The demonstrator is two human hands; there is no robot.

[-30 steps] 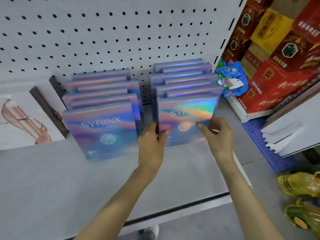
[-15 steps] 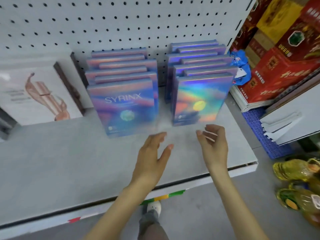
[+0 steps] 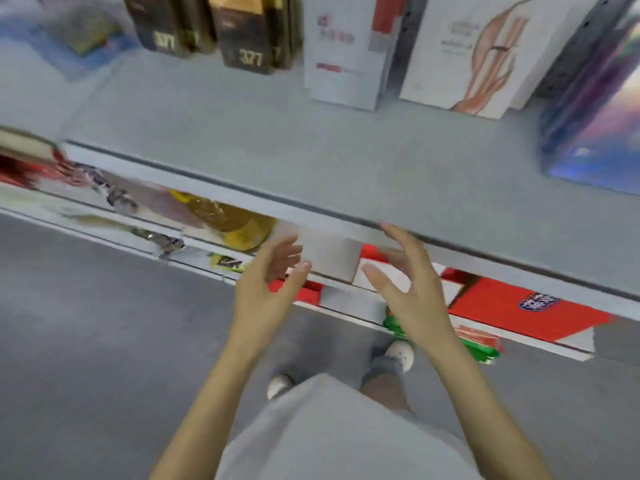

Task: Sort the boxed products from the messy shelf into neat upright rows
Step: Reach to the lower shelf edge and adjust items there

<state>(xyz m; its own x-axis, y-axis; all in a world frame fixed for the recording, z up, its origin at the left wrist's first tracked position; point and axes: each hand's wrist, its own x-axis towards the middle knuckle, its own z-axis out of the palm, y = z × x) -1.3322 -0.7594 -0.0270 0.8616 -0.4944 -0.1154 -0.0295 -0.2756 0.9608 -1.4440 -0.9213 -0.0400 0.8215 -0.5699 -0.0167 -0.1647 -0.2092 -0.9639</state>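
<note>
Head view, blurred: your left hand [image 3: 266, 289] and right hand [image 3: 412, 292] hang empty, fingers spread, palms facing each other, in front of the shelf [image 3: 311, 161] edge. The holographic boxes [image 3: 595, 126] stand upright at the shelf's far right, well apart from both hands. White boxes [image 3: 460, 53] stand further back.

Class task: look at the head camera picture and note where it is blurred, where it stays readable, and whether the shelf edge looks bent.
Head view: motion blur smears the lower-shelf goods at left; the dark boxes marked 377 stay readable; both hands, left and right, are fairly sharp, open and empty; the shelf edge runs slanted, slightly bowed by the wide lens.
</note>
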